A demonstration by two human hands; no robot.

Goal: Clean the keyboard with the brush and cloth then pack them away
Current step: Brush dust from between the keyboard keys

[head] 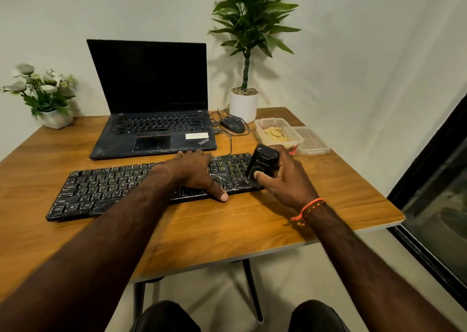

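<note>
Right hand grips black blocky plastic brush on right end of dusty black keyboard, left hand pressing flat, fingers extended, to steady it; best short strokes outward; beige cloth in clear plastic box; wooden table, pale walls.

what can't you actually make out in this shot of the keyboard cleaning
- Head view: the bristles of the black handheld brush are hidden by its body and the right hand gripping it.
- The middle keys of the dusty black keyboard are covered by the left hand.
- The beige cloth in the clear plastic container is partly hidden by its walls.
- Key legends: too small.
</note>
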